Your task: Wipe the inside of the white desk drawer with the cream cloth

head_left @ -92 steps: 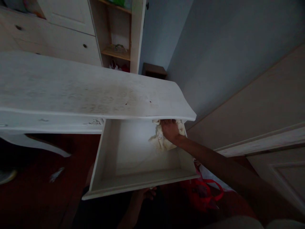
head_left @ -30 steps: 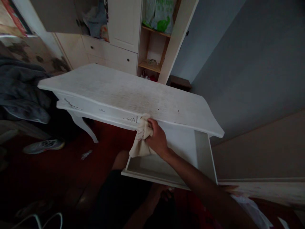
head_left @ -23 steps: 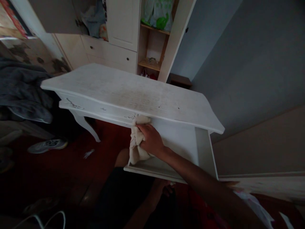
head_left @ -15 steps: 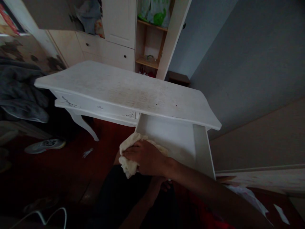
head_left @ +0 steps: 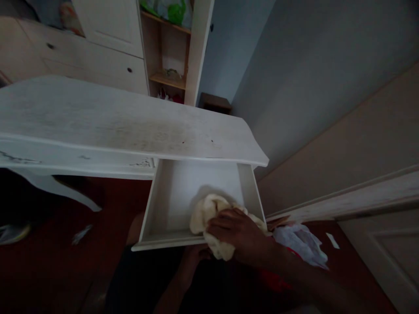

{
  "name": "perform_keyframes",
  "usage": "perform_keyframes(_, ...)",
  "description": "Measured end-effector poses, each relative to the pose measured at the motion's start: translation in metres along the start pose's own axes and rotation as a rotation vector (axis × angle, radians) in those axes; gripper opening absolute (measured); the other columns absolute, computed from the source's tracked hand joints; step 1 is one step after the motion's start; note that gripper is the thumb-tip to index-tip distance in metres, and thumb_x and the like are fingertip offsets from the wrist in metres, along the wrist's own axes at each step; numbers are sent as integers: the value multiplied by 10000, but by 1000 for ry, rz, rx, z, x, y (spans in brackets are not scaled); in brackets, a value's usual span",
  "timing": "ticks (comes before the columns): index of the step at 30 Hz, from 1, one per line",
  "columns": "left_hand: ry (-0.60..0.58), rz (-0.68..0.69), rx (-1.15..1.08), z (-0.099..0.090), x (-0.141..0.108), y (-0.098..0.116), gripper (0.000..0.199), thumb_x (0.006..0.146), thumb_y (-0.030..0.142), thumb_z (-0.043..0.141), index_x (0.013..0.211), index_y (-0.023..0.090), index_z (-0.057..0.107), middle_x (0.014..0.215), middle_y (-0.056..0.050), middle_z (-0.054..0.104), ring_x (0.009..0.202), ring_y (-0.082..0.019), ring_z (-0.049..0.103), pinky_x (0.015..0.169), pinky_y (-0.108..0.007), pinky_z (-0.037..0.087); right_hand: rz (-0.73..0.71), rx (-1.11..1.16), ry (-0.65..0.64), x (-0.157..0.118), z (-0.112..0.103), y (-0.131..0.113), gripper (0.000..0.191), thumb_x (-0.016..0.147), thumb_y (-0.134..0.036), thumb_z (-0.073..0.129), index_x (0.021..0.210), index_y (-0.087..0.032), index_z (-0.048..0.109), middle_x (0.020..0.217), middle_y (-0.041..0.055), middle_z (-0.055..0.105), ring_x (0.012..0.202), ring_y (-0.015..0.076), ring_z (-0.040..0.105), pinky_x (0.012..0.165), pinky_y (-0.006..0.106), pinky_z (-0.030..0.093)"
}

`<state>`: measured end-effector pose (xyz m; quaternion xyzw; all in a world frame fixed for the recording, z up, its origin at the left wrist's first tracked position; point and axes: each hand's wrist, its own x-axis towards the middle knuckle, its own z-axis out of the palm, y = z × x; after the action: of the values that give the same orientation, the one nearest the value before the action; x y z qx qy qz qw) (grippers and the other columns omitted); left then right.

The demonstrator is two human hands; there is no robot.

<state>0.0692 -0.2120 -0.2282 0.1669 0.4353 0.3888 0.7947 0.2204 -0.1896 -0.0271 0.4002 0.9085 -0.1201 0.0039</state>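
Observation:
A cream cloth (head_left: 214, 209) is bunched over the front right part of the pulled-out white drawer (head_left: 203, 176), partly inside it and partly over its front edge. My right hand (head_left: 237, 231) is closed on this cloth, fingers pressed into its folds. Below the drawer's front panel is my left hand (head_left: 194, 257), near the underside of the front edge; its fingers are dark and partly hidden, so their pose is unclear. Above the drawer, the white desk top (head_left: 131, 117) shows brownish smudges and a couple of small dark specks.
A white cabinet (head_left: 111, 26) with open shelves stands behind the desk. On the right is a grey wall (head_left: 310, 65). A plastic bag (head_left: 301, 244) lies on the red floor at right, and a shoe (head_left: 15, 233) at far left.
My right hand and the cloth have moved from the drawer's front left corner to its front right. The view has shifted rightward, so more of the drawer and its front edge show.

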Motion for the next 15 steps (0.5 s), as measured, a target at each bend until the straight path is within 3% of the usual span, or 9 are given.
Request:
perform_keyframes(4, -18, -17, -18, -2, -2, -1, 346, 496, 332, 846, 732, 121, 705, 704, -84, 712, 574, -197, 634, 510, -297, 476, 85, 54, 23, -44, -1, 42, 492, 796, -204, 633, 1284, -256, 591, 1274, 78, 652, 1166, 249, 527, 983, 421, 369)
perform_keyframes(7, -36, -12, -34, -3, -7, 2, 341, 516, 335, 842, 753, 125, 717, 726, -90, 728, 600, -203, 651, 534, -302, 499, 38, 31, 68, -61, 1, 74, 436, 835, -183, 595, 1270, -211, 604, 1231, 105, 673, 1126, 243, 555, 956, 414, 388)
perform_keyframes(11, -24, -24, -37, -1, -7, 3, 305, 507, 312, 852, 712, 126, 724, 686, -77, 723, 576, -191, 644, 511, -281, 486, -85, -118, 12, -55, 1, 100, 425, 849, -164, 589, 1271, -217, 606, 1243, 110, 665, 1155, 257, 534, 965, 438, 366)
perform_keyframes(15, 3, -10, -44, 0, -6, 2, 307, 493, 323, 856, 685, 118, 733, 657, -78, 719, 544, -186, 637, 472, -269, 465, -72, -324, -66, -24, -10, 118, 314, 927, -178, 522, 1211, -241, 642, 1243, 92, 662, 1158, 253, 524, 955, 440, 340)
